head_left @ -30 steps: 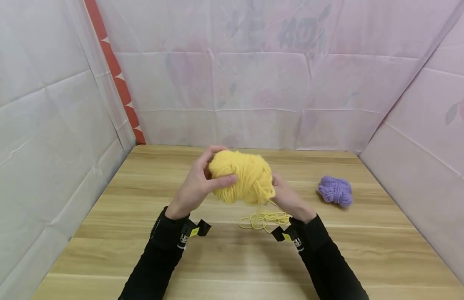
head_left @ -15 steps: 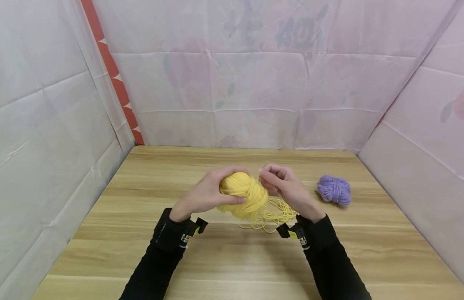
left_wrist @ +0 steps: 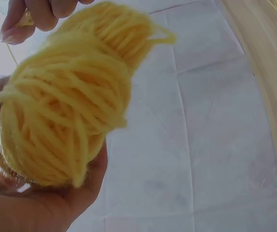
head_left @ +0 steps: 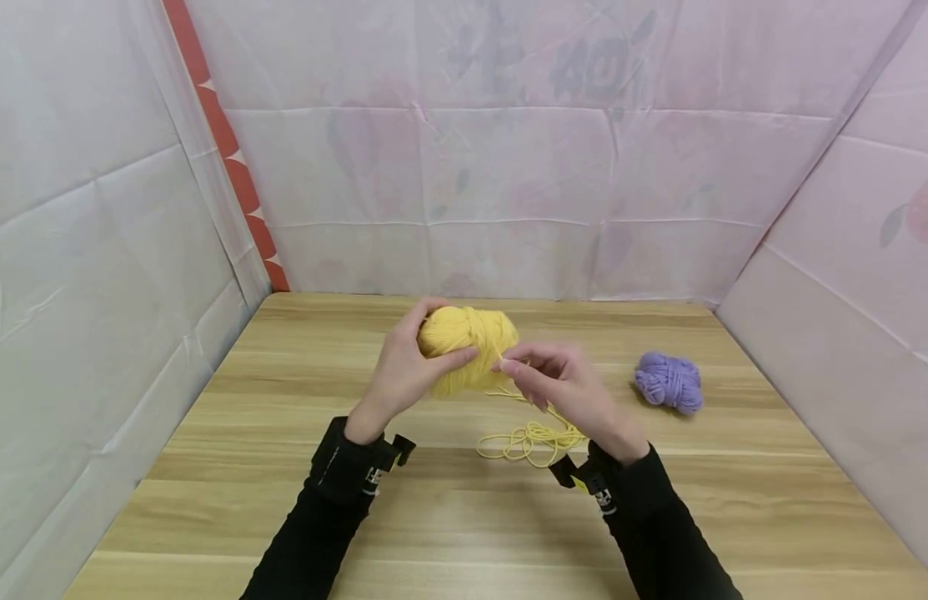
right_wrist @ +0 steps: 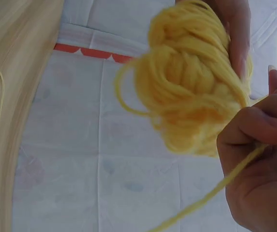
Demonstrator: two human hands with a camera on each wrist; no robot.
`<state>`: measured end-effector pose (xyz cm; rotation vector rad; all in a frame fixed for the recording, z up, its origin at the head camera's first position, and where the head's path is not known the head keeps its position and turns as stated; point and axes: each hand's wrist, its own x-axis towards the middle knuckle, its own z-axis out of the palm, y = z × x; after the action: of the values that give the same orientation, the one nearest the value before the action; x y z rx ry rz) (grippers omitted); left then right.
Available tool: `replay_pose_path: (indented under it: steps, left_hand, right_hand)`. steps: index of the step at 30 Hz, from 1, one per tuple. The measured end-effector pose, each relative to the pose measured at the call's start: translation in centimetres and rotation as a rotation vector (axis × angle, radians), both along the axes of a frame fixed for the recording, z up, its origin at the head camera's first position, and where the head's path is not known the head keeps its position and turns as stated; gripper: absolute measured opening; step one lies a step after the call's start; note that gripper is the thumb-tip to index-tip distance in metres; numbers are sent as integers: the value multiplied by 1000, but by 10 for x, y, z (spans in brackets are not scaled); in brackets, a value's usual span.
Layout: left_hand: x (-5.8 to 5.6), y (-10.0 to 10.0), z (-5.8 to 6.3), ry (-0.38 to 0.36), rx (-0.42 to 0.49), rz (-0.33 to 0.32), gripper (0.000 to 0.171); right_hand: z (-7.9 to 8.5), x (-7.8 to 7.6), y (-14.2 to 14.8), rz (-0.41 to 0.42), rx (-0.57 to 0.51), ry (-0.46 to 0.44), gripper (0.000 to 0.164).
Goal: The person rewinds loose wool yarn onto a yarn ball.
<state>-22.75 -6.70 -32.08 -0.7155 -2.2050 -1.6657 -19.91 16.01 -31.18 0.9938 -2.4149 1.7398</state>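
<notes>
A ball of yellow yarn (head_left: pixel 464 333) is held up above the table by my left hand (head_left: pixel 399 371), its thumb across the front and its fingers behind. In the left wrist view the yellow ball (left_wrist: pixel 66 106) shows a narrowed waist and a small loop sticking out at one end. My right hand (head_left: pixel 572 392) pinches a strand of the yarn right beside the ball. From that hand a yellow strand (right_wrist: pixel 211 193) trails away in the right wrist view. Loose coils of yellow yarn (head_left: pixel 534 437) lie on the table below both hands.
A small purple yarn skein (head_left: pixel 669 382) lies on the wooden table (head_left: pixel 464 533) to the right. White printed sheeting (head_left: pixel 509 183) hangs behind the table and along both sides, with a red scalloped strip (head_left: pixel 238 167) at the back left corner.
The yellow ball dipped and turned in my left hand, then came back up and left. My right hand moved from behind the ball out to its right, and now sits close against it with the strand.
</notes>
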Motion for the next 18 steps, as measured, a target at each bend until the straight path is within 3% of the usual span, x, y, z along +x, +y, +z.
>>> replay_pose_path:
  steps: [7,12,18]
  left_hand:
    - [-2,-6,1,-87,261,13,51]
    - [-4,-10,4,-96,438,0,48]
    - [-2,-14,6,-93,548,-28,44]
  right_hand:
    - [-5,-1,-9,82,25,-18,15]
    - [-10,-4,-14,114,76,-76,17]
    - [-20,-12,-18,128,122,-90,21]
